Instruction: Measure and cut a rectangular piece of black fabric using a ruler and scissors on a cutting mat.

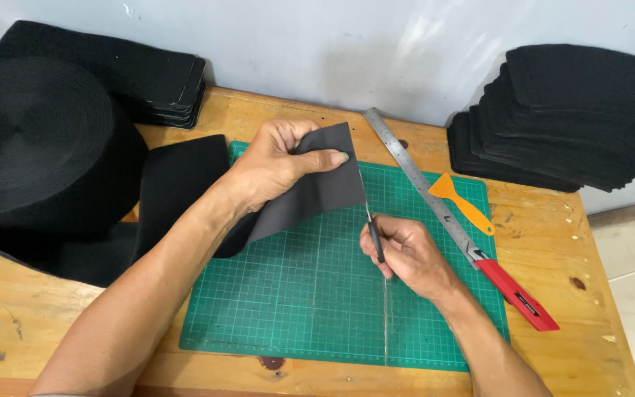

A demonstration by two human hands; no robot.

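My left hand [277,165] pinches the end of a dark grey fabric strip [325,187] and lifts it off the green cutting mat [295,309], thumb on top. The strip runs back left to a big black roll [38,143]. My right hand [402,254] is closed around a slim knife [373,234] with a dark handle, its thin blade pointing up along the strip's right edge.
A long steel ruler [413,176] lies diagonally on the mat, next to an orange scraper [461,200] and a red-handled tool [519,298]. Stacks of black cut pieces sit at the back left [156,81] and back right [567,125]. The wooden table's edge [611,323] is at the right.
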